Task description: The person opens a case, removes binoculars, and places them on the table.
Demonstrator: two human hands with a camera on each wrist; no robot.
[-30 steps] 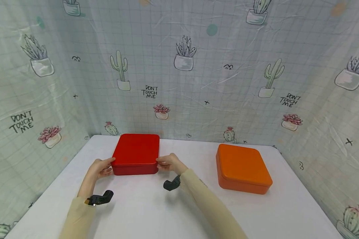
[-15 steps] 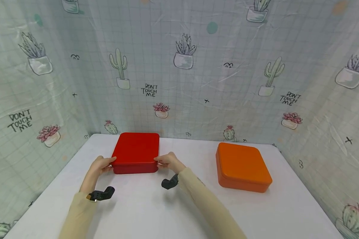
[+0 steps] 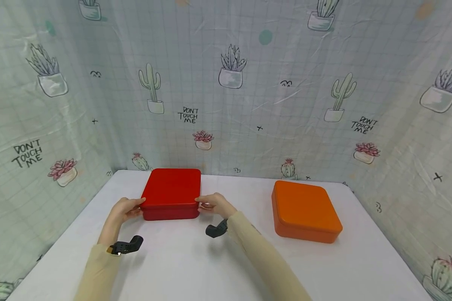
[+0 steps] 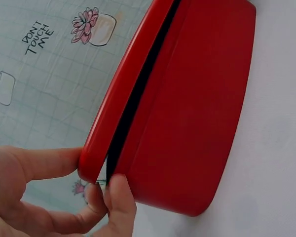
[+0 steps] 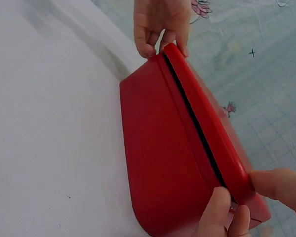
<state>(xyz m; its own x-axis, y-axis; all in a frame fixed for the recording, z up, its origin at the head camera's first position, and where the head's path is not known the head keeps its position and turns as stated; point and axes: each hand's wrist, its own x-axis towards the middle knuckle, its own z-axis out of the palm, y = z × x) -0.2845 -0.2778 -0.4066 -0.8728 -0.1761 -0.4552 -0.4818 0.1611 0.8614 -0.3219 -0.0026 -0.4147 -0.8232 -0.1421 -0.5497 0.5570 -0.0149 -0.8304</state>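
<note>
A red lidded box (image 3: 170,213) stands at the back left of the white table. Its red lid (image 3: 172,186) is raised along the front edge. A dark gap between lid and body shows in both wrist views. My left hand (image 3: 126,207) pinches the lid's front left corner, thumb (image 4: 54,164) on top and other fingers beneath the rim. At the front right corner my right hand (image 3: 215,205) pinches the lid in the same way, its thumb (image 5: 276,183) on the lid's top edge. What the box holds is hidden.
An orange lidded box (image 3: 306,209) stands on the right of the white table (image 3: 181,267). A cloth printed with cacti (image 3: 233,117) hangs behind the table and along both sides. The red box's back edge is close to this cloth.
Both hands' fingers have shifted slightly at the lid's front corners, and the lid's front edge looks a little higher. The orange box has not moved.
</note>
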